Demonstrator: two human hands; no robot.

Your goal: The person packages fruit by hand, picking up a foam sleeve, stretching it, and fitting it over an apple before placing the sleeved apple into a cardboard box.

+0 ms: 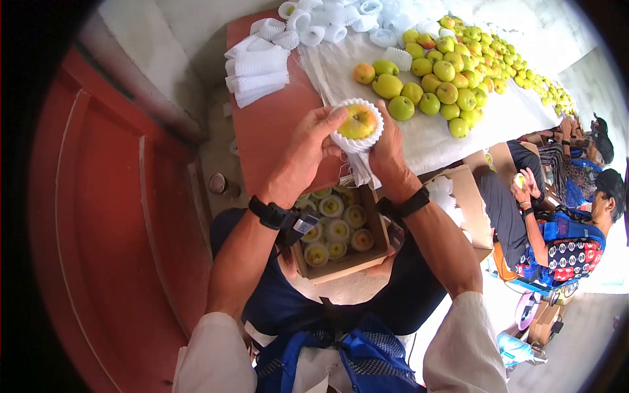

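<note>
Between my two hands is a yellow-red apple (358, 122) in a white foam net sleeve (356, 145), above the near edge of the table. My left hand (312, 147) grips its left side, the thumb on the rim of the sleeve. My right hand (389, 149) closes on the right side; some of its fingers are hidden behind the sleeve. Below my hands, a cardboard box (346, 267) between my legs holds several sleeved apples (337, 230).
A large pile of loose apples (447, 93) spreads over a white cloth (327, 69) on the red table (259, 141). Flat foam sleeves (261, 69) lie at the left, opened ones (314, 34) behind. At right are another carton (473, 203) and seated co-workers (557, 236); one holds an apple.
</note>
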